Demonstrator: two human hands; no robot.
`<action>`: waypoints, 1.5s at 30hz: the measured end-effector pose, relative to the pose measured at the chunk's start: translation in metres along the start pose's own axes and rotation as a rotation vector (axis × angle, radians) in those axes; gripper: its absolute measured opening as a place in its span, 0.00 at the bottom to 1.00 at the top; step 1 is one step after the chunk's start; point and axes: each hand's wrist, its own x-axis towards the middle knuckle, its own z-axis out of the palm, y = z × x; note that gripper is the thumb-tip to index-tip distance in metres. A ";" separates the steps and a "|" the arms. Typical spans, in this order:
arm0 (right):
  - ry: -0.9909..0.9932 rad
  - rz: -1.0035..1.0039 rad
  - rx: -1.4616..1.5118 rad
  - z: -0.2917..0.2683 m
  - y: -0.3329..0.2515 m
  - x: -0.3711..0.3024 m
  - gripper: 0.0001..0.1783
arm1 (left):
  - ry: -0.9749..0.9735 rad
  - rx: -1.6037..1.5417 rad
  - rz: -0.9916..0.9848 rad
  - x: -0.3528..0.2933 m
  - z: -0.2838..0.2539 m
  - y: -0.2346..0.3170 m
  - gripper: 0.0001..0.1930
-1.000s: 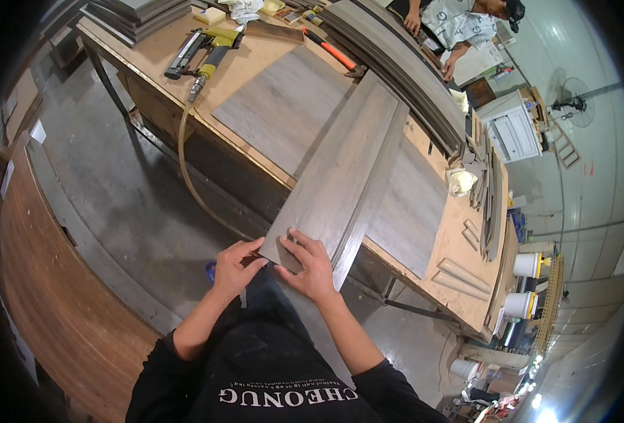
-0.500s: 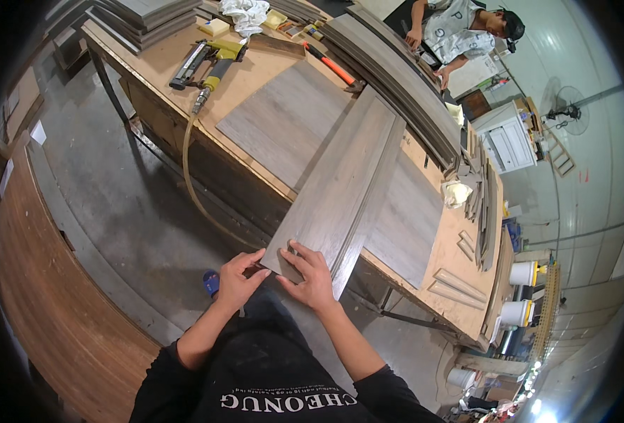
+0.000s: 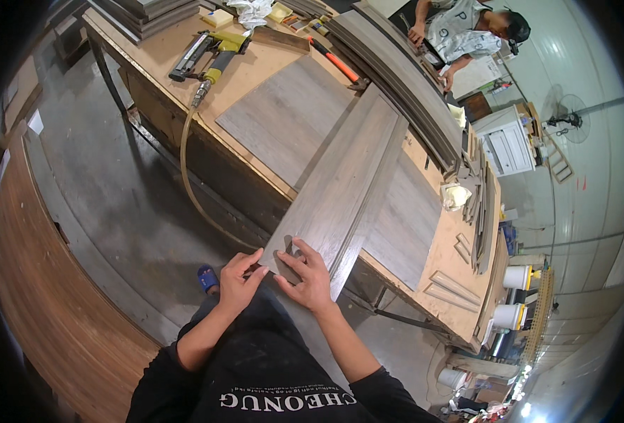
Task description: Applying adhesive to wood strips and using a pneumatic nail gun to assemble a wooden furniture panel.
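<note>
A long grey wood-grain board (image 3: pixel 333 187) with a grooved right side lies across the bench, its near end jutting out toward me. My left hand (image 3: pixel 238 285) is closed at the near left corner of this board, with thumb and fingers pinching there; a small dark patch shows between them. My right hand (image 3: pixel 306 278) grips the near end, fingers spread over the top face and thumb by the end edge. Beneath the board, a wider grey panel (image 3: pixel 283 116) rests flat on the workbench (image 3: pixel 160 70).
A yellow-and-black nail gun (image 3: pixel 213 56) with an air hose (image 3: pixel 185 158) lies at the left. Beyond the board are an orange-handled hammer (image 3: pixel 336 62) and stacked grey boards (image 3: pixel 389 70). Trim strips (image 3: pixel 453 290) lie at right. A co-worker (image 3: pixel 460 32) works across the bench.
Both hands keep their places at the board's near end, with only slight finger shifts. The view has tilted a little, and a blue shoe shows more below the bench.
</note>
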 end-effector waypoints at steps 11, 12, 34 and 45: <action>-0.033 0.036 -0.007 0.000 0.000 -0.001 0.29 | 0.048 -0.040 -0.028 -0.009 0.004 -0.005 0.17; -0.032 0.031 -0.017 0.000 -0.001 0.000 0.29 | 0.054 -0.050 -0.026 -0.009 0.004 -0.005 0.17; 0.444 0.988 0.505 -0.025 0.021 -0.121 0.18 | -0.092 -0.144 -0.170 0.009 -0.003 -0.010 0.19; 0.481 1.075 0.527 -0.022 0.015 -0.114 0.16 | -0.127 -0.042 -0.123 0.011 -0.006 -0.013 0.19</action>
